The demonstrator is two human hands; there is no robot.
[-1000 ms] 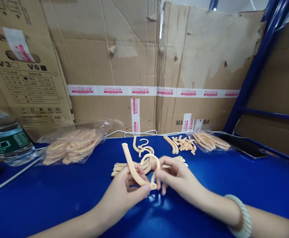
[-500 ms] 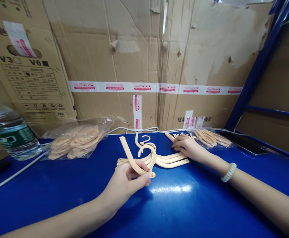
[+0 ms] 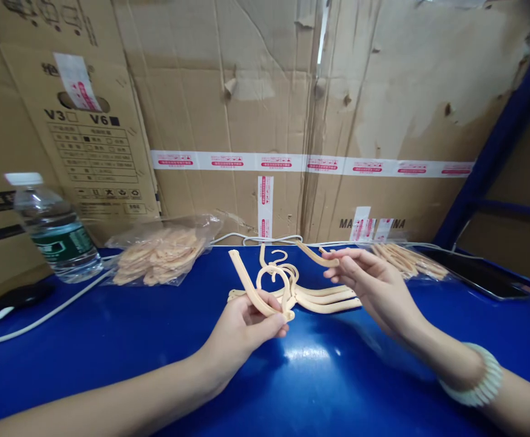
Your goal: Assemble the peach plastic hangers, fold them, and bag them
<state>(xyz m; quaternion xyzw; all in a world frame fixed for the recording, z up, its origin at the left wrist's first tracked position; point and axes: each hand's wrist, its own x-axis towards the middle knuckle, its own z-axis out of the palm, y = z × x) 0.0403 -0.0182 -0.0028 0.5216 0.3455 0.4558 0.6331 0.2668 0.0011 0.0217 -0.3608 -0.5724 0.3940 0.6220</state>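
Observation:
Pinched in my left hand (image 3: 251, 328) is a partly built clothes hanger (image 3: 246, 279), a beige arm and a curved hook meeting at my fingertips. My right hand (image 3: 378, 285) is closed on a single beige hanger arm (image 3: 315, 256), raised off the table and pointing to the upper left. Behind my left hand lies a pile of beige hangers (image 3: 328, 297), hooks toward the back and arms spread to both sides. A few more beige pieces lie behind my right hand, mostly hidden by it.
A clear bag of beige parts (image 3: 159, 255) lies at the back left, and another bag of parts (image 3: 410, 261) at the back right. Beside them are a water bottle (image 3: 59, 237), a black phone (image 3: 469, 276) and white cables. Cardboard sheets (image 3: 228, 115) stand behind the blue table (image 3: 155, 346).
My right hand has lifted a hanger arm from the loose pieces at the back and drawn it nearer. The left hand keeps its hold on the hanger. The view has shifted left.

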